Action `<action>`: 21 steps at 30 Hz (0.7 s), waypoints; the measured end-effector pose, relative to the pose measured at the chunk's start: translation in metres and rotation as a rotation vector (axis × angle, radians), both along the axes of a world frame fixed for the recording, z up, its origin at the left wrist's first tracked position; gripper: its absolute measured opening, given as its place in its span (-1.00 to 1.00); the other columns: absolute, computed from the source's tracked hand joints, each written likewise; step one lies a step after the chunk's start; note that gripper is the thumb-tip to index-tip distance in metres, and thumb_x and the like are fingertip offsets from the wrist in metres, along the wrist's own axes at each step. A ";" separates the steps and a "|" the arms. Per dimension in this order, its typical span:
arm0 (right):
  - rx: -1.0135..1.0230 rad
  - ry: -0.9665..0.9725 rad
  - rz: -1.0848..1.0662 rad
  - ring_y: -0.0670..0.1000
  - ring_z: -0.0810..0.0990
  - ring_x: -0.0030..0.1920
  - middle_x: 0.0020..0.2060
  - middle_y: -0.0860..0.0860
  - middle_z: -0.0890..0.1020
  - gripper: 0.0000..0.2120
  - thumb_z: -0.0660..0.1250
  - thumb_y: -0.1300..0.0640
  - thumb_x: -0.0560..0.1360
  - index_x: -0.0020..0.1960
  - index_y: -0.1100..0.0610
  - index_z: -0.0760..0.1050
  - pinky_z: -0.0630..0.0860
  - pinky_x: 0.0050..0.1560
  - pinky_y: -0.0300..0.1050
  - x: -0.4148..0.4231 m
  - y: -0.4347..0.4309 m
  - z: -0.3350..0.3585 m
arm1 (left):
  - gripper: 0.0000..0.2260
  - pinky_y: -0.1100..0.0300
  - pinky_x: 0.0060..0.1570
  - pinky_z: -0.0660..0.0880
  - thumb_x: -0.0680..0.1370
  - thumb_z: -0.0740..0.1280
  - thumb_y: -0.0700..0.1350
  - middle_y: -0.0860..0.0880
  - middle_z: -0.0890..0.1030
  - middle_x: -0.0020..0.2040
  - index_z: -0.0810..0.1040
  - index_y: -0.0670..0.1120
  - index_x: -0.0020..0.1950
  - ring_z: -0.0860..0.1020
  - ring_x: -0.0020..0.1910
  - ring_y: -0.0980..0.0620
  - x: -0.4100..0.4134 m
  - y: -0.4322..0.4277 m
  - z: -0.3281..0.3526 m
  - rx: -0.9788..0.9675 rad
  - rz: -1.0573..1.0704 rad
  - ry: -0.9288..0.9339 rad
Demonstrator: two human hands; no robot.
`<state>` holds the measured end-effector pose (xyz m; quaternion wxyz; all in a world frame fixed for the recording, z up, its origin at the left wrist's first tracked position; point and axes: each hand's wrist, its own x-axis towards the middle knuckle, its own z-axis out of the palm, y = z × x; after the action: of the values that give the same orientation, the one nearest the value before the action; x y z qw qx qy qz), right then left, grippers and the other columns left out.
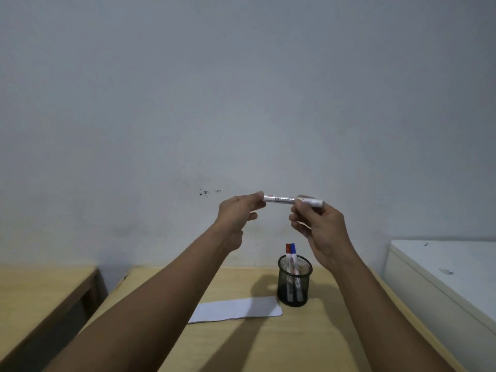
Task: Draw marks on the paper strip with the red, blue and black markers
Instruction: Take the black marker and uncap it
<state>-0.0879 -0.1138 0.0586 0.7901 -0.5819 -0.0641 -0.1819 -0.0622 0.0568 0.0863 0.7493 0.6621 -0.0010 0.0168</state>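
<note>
two hands [279, 218] grip marker [284, 200] | mesh cup [294, 284] beside paper strip [236, 309]

text: none legible | marker [284, 200]: print on barrel, too blurred to read

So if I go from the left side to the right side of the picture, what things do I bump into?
Side table → paper strip → left hand → marker held up in the air → mesh cup with red and blue markers → right hand → white cabinet.
</note>
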 end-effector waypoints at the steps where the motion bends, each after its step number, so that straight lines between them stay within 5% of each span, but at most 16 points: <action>1: 0.089 -0.022 0.031 0.00 0.65 -0.25 -0.21 0.07 0.67 -0.89 0.44 0.23 0.55 0.08 0.18 0.65 0.63 -0.20 -0.16 -0.006 0.007 0.006 | -0.69 -0.11 0.21 0.28 0.51 0.42 0.13 0.06 0.72 -0.01 0.64 -0.06 0.10 0.56 0.06 0.01 -0.010 0.005 0.003 0.039 -0.029 -0.001; 8: 0.126 -0.104 0.125 -0.01 0.68 -0.25 -0.21 0.11 0.70 -0.95 0.43 0.29 0.55 0.00 0.26 0.64 0.69 -0.11 -0.18 -0.038 0.055 0.031 | -0.65 0.17 -0.17 0.34 0.51 0.41 0.16 0.00 0.68 0.06 0.64 -0.09 0.09 0.57 0.05 0.00 -0.060 0.034 0.016 0.109 -0.036 -0.164; 12: 0.207 -0.133 0.187 0.02 0.69 -0.29 -0.24 0.14 0.69 -0.97 0.44 0.35 0.52 -0.04 0.30 0.64 0.68 -0.11 -0.20 -0.048 0.074 0.033 | -0.73 0.02 0.00 0.34 0.50 0.45 0.09 0.11 0.69 -0.03 0.69 -0.04 0.10 0.55 0.00 0.05 -0.077 0.046 0.019 -0.055 -0.022 -0.126; 21: 0.113 -0.221 0.153 0.06 0.70 -0.22 -0.22 0.13 0.72 -0.95 0.45 0.35 0.51 -0.03 0.27 0.65 0.66 -0.05 -0.17 -0.052 0.100 0.026 | -0.80 0.08 -0.05 0.36 0.50 0.47 0.05 0.12 0.66 -0.24 0.71 -0.05 0.00 0.53 -0.15 0.09 -0.082 0.072 0.024 -0.098 0.019 -0.044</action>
<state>-0.1404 -0.0135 0.0841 0.8212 -0.5064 -0.1847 -0.1874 -0.1438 0.1287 0.1100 0.7805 0.6239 -0.0105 0.0384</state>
